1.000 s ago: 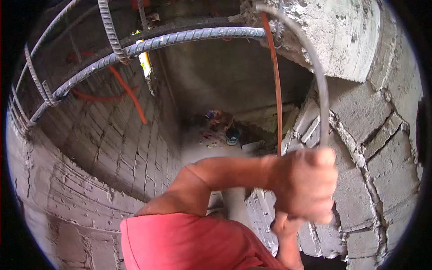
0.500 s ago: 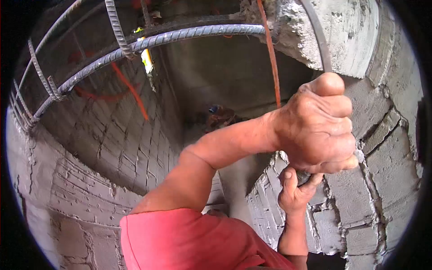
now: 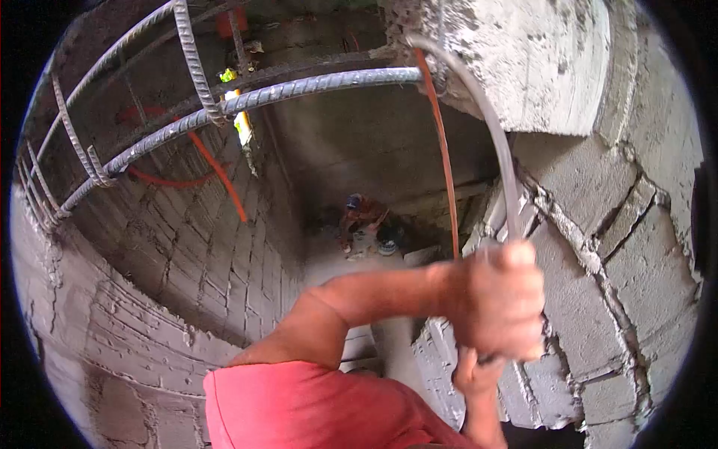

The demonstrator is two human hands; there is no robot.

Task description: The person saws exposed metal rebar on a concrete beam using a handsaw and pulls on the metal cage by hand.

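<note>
A long, smooth grey metal bar point(image 3: 499, 142) rises from my hands; its upper end, near the concrete block, bends to the left. My left hand point(image 3: 502, 303) is closed in a fist around the bar, slightly blurred by motion. Just beneath it, my right hand point(image 3: 476, 372) is closed around the bar's lower part, mostly hidden behind the left fist. An orange strip point(image 3: 443, 150) hangs down left of the bar. Behind my hands is a block wall point(image 3: 568, 292) with rough mortar joints.
A thick ribbed rebar point(image 3: 299, 86) arches across the top left, with thinner rebars crossing it. The rough concrete block point(image 3: 531, 67) juts out at upper right. Far below, a person point(image 3: 363, 213) crouches beside a bucket point(image 3: 387, 247). Another block wall point(image 3: 202, 232) curves along the left.
Both hands have moved down and slightly left with the bar. Its bent upper end has come into view, and more of the person below shows.
</note>
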